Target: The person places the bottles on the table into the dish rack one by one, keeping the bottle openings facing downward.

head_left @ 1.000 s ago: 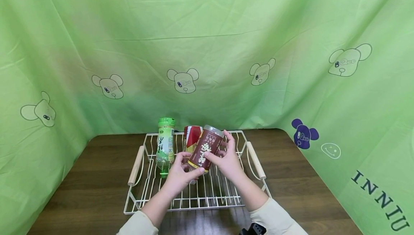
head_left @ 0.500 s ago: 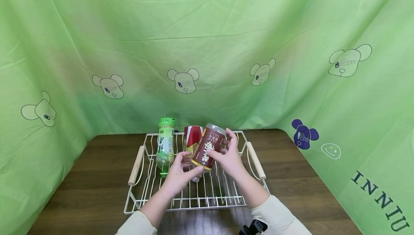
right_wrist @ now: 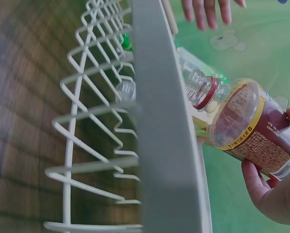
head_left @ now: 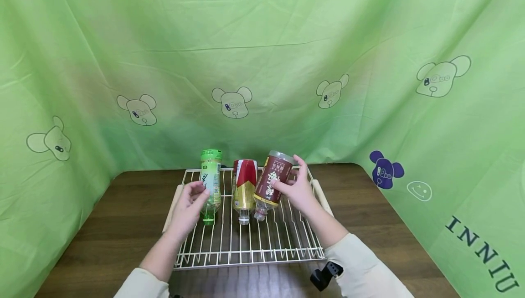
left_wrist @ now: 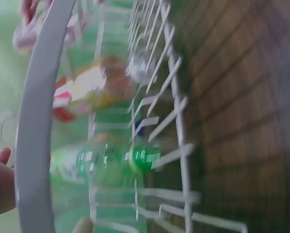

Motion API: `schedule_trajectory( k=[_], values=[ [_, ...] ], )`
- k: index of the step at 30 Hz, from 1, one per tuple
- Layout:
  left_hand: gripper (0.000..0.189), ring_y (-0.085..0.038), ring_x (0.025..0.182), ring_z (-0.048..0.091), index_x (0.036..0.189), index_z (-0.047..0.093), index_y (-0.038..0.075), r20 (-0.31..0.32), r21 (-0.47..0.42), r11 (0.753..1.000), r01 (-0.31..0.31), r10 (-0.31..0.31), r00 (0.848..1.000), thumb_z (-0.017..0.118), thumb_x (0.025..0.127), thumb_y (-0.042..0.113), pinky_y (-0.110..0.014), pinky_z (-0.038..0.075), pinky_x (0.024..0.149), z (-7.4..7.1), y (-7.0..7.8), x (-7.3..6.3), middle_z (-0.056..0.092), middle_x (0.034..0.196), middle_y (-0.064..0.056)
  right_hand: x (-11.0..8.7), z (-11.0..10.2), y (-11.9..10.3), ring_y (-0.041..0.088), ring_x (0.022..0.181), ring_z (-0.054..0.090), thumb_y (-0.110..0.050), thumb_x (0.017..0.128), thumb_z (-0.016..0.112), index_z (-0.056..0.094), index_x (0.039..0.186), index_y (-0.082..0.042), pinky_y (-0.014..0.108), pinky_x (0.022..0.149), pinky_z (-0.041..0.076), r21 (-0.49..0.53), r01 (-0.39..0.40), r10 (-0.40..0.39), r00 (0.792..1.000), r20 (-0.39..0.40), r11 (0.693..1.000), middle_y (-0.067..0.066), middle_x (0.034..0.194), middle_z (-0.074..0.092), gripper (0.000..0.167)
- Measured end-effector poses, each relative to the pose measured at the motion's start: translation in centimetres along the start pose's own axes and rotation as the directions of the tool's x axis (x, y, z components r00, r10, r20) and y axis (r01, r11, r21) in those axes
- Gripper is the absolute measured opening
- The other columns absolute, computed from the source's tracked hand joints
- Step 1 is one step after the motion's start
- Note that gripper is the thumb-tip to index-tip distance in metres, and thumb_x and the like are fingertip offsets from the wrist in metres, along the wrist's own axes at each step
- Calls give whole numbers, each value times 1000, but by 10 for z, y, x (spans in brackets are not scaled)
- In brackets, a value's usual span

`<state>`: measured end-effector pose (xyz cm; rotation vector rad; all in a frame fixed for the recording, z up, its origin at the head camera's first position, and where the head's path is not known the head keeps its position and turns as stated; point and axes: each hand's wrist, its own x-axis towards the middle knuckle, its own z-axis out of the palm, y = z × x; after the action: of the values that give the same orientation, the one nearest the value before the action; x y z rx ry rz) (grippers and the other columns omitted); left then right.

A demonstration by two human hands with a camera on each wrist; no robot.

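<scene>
My right hand (head_left: 302, 194) grips a maroon-labelled plastic bottle (head_left: 275, 175), neck down and tilted, over the right part of a white wire dish rack (head_left: 254, 256). In the right wrist view the bottle's clear neck (right_wrist: 203, 90) shows no cap. My left hand (head_left: 186, 209) holds nothing. Its fingers are loosely bent in front of a green bottle (head_left: 212, 170), which stands neck down in the rack at the left. Between the two hands a red and gold bottle (head_left: 246, 182) is also neck down in the rack. The left wrist view is blurred.
The rack has wooden side handles (head_left: 324, 197) and stands on a dark wood table (head_left: 381, 243). Green cloth (head_left: 270, 125) with printed bear heads hangs behind and at both sides. A black device (head_left: 326, 275) is on my right wrist.
My left hand has let go of the maroon-labelled bottle and moved left to the green bottle. My right hand has carried the maroon one slightly right and back, now more upright.
</scene>
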<state>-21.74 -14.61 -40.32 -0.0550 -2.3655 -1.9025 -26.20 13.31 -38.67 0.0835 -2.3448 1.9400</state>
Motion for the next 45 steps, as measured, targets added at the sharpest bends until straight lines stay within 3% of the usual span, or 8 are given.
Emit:
schedule_trajectory(
  k=[7,15,21,30,45],
  values=[
    [50,-40,136,40,141,36,-6,-102,29,999,26,-23,995,53,100,18,-49,31,117,-39,-6,8,41,143,-27,14,-8,1,52,119,53,-7,81,72,7,154,-17,55,92,53,-36,-7,8,1000,15,999,30,139,35,99],
    [54,-43,143,28,145,30,-8,-91,203,969,144,-127,988,48,101,18,-54,25,118,-68,-29,15,31,151,-30,25,-12,2,53,122,52,-6,81,71,6,155,-15,57,96,50,-64,-14,17,999,41,998,31,141,39,99],
    [60,-46,141,27,150,19,-8,-7,162,964,211,-213,977,45,102,17,-55,26,117,-70,-44,17,22,155,-32,32,-16,5,52,121,53,-7,81,71,4,155,-15,57,97,50,-109,-20,28,997,71,994,31,142,38,100],
    [69,-48,142,24,154,1,-7,97,112,970,217,-228,969,42,101,10,-58,23,117,-64,-55,18,13,157,-35,43,-23,9,53,124,48,-9,78,74,8,154,-15,60,101,45,-243,-12,34,996,88,970,34,147,35,101],
    [68,-38,142,22,155,-2,-3,133,51,973,223,-228,965,38,101,5,-47,31,114,-60,-59,20,3,161,-30,48,-18,21,51,119,52,-6,78,73,8,155,-10,58,99,48,-323,-31,79,988,135,946,35,142,39,100]
  ],
)
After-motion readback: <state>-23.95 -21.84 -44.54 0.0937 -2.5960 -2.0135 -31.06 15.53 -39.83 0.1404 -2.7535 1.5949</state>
